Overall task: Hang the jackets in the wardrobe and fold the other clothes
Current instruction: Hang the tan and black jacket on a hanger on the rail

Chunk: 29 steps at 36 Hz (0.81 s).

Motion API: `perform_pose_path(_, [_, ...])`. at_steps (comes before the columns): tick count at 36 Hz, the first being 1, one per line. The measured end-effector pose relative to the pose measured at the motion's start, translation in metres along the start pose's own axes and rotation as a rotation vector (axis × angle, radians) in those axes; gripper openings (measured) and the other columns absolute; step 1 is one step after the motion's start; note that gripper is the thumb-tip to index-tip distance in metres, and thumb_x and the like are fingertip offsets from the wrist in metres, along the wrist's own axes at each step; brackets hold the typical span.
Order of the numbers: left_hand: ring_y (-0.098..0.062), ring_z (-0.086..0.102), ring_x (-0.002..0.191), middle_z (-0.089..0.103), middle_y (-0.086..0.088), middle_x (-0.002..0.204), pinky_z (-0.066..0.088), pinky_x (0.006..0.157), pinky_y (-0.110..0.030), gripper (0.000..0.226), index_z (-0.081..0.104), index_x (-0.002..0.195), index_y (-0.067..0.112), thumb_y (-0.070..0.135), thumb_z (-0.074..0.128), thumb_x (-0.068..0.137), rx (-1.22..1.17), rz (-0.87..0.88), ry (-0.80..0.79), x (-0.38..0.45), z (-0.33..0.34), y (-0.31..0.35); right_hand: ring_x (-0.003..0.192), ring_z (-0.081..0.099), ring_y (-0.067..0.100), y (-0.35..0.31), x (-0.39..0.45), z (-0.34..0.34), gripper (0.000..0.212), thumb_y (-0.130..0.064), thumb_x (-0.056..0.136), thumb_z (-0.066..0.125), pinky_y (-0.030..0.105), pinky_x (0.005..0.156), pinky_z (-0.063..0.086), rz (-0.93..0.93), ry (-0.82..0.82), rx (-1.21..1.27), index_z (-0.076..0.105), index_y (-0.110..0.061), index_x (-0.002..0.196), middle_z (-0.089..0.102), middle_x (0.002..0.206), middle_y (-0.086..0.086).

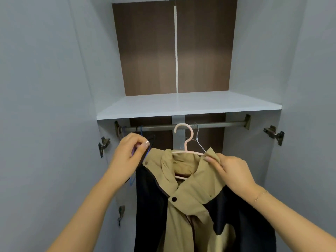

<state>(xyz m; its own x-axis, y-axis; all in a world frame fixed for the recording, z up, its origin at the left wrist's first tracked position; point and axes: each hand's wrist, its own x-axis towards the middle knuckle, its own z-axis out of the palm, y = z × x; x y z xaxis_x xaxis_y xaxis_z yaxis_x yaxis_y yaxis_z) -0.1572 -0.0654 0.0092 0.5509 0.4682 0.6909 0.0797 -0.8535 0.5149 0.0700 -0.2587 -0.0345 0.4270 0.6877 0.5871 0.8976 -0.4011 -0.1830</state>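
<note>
jacket (190, 206) hem cut off by bottom edge, hangers (140, 131) behind left hand (127, 157) partly hidden

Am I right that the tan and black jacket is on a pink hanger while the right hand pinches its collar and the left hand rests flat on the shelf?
Not quite. The head view shows the left hand below the shelf, gripping the hangers at the left of the rail. The rest holds: tan and black jacket, pink hanger, right hand pinching the collar.

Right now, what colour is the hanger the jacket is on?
Pale pink hanger, seen in the head view, hooked over the rail, carrying the tan and black jacket.
</note>
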Motion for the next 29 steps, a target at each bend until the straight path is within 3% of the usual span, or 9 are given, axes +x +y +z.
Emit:
perform_pose_path(1, [-0.009, 0.054, 0.106, 0.057, 0.014, 0.109, 0.043, 0.096, -0.031, 0.011, 0.06, 0.107, 0.029, 0.032, 0.055, 0.096, 0.039, -0.073, -0.059, 0.003, 0.0, -0.007, 0.069, 0.062, 0.019, -0.002, 0.0, -0.003, 0.068, -0.071, 0.08, 0.009, 0.036, 0.069, 0.049, -0.014, 0.02, -0.01, 0.053, -0.02, 0.082, 0.062, 0.068, -0.003])
perform_pose_path(2, [-0.014, 0.051, 0.117, 0.054, 0.011, 0.124, 0.04, 0.104, -0.039, 0.03, 0.054, 0.123, 0.031, 0.039, 0.056, 0.094, 0.086, -0.129, -0.147, 0.005, 0.0, -0.014, 0.069, 0.063, 0.02, -0.004, 0.001, -0.005, 0.07, -0.071, 0.08, 0.009, 0.037, 0.069, 0.049, -0.028, 0.043, -0.008, 0.056, -0.019, 0.084, 0.063, 0.068, -0.003])
perform_pose_path(4, [-0.016, 0.041, 0.13, 0.045, 0.011, 0.14, 0.032, 0.111, -0.043, 0.052, 0.038, 0.14, 0.039, 0.054, 0.05, 0.091, 0.151, -0.137, -0.319, 0.01, 0.005, -0.02, 0.069, 0.064, 0.022, -0.008, 0.005, -0.013, 0.074, -0.07, 0.082, 0.014, 0.04, 0.067, 0.049, -0.046, 0.103, 0.025, 0.063, -0.016, 0.09, 0.066, 0.069, 0.0])
perform_pose_path(6, [-0.012, 0.045, 0.123, 0.051, 0.018, 0.129, 0.036, 0.106, -0.041, 0.044, 0.044, 0.133, 0.045, 0.062, 0.044, 0.092, 0.134, -0.054, -0.321, 0.014, 0.011, -0.015, 0.067, 0.064, 0.025, -0.011, 0.013, -0.026, 0.074, -0.068, 0.083, 0.019, 0.041, 0.063, 0.049, -0.056, 0.191, 0.061, 0.067, -0.012, 0.092, 0.068, 0.068, 0.003])
perform_pose_path(10, [-0.002, 0.05, 0.095, 0.058, 0.023, 0.098, 0.043, 0.083, -0.031, 0.048, 0.063, 0.108, 0.032, 0.068, 0.04, 0.085, 0.168, 0.107, -0.068, 0.039, 0.006, 0.004, 0.058, 0.063, 0.029, -0.017, 0.033, -0.053, 0.07, -0.062, 0.087, 0.026, 0.034, 0.054, 0.045, -0.093, 0.367, 0.082, 0.071, -0.009, 0.095, 0.067, 0.063, 0.006])
perform_pose_path(14, [0.004, 0.045, 0.088, 0.06, 0.022, 0.095, 0.032, 0.071, -0.013, 0.029, 0.065, 0.098, 0.033, 0.058, 0.053, 0.09, 0.185, 0.186, 0.062, 0.076, -0.008, 0.021, 0.058, 0.058, 0.027, -0.023, 0.063, -0.077, 0.065, -0.063, 0.087, 0.027, 0.036, 0.053, 0.042, -0.075, 0.437, 0.09, 0.065, -0.011, 0.09, 0.063, 0.062, 0.005])
perform_pose_path(18, [-0.003, 0.049, 0.09, 0.061, 0.018, 0.094, 0.036, 0.067, -0.025, 0.024, 0.064, 0.097, 0.034, 0.054, 0.052, 0.091, 0.157, 0.175, 0.071, 0.125, -0.02, 0.034, 0.063, 0.052, 0.016, -0.027, 0.109, -0.102, 0.045, -0.056, 0.094, 0.038, 0.032, 0.054, 0.036, -0.039, 0.478, 0.096, 0.062, -0.018, 0.095, 0.063, 0.07, -0.003])
perform_pose_path(22, [-0.007, 0.054, 0.087, 0.063, 0.014, 0.091, 0.039, 0.068, -0.027, 0.024, 0.065, 0.093, 0.032, 0.052, 0.053, 0.091, 0.116, 0.168, 0.06, 0.17, -0.024, 0.04, 0.062, 0.051, 0.009, -0.022, 0.152, -0.117, 0.04, -0.055, 0.095, 0.044, 0.027, 0.053, 0.033, -0.015, 0.479, 0.16, 0.059, -0.022, 0.079, 0.057, 0.064, -0.009])
perform_pose_path(29, [-0.013, 0.058, 0.083, 0.062, 0.009, 0.081, 0.046, 0.074, -0.036, 0.027, 0.062, 0.084, 0.029, 0.053, 0.052, 0.092, 0.137, 0.144, 0.028, 0.242, -0.009, 0.031, 0.065, 0.052, 0.033, 0.016, 0.233, -0.12, 0.066, -0.07, 0.079, 0.059, 0.036, 0.056, 0.036, -0.007, 0.496, 0.391, 0.063, -0.005, 0.068, 0.055, 0.066, 0.015])
